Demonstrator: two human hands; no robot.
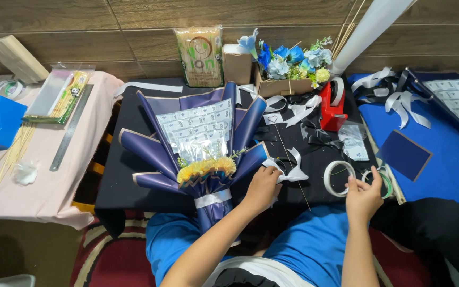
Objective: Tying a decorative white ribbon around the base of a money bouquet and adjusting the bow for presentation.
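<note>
Left hand [263, 187] pinches white ribbon [292, 172] — right hand [363, 197] touches tape roll [338, 178].

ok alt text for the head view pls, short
Seen from above, a person's left hand holds a white ribbon bow beside a navy-wrapped bouquet with yellow flowers on a black table, while the right hand pinches a tape roll.

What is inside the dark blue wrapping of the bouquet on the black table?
Inside the dark blue wrapping sit yellow flowers and clear printed sheets. The stems are hidden by the wrap and its white ribbon band.
</note>
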